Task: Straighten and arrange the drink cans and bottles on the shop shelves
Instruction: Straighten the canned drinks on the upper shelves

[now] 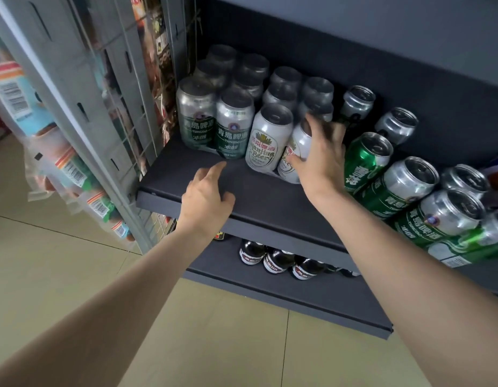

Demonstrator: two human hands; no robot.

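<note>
Both forearms are bare to the frame edge; hands (206, 196) wear nothing

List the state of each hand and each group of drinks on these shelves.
Right hand: grips a white can, front row.
Left hand: loosely curled over the shelf, holding nothing.
Shrink-wrapped Tsingtao pack: upright, far left.
Green cans: loose, upright, at right.
Dark bottles: upright, lower shelf.

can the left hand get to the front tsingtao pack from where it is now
Probably yes. The left hand hovers over bare shelf just in front of the wrapped Tsingtao pack, its fingers pointing at it with nothing between. The right hand is busy on the white can beside it.
</note>
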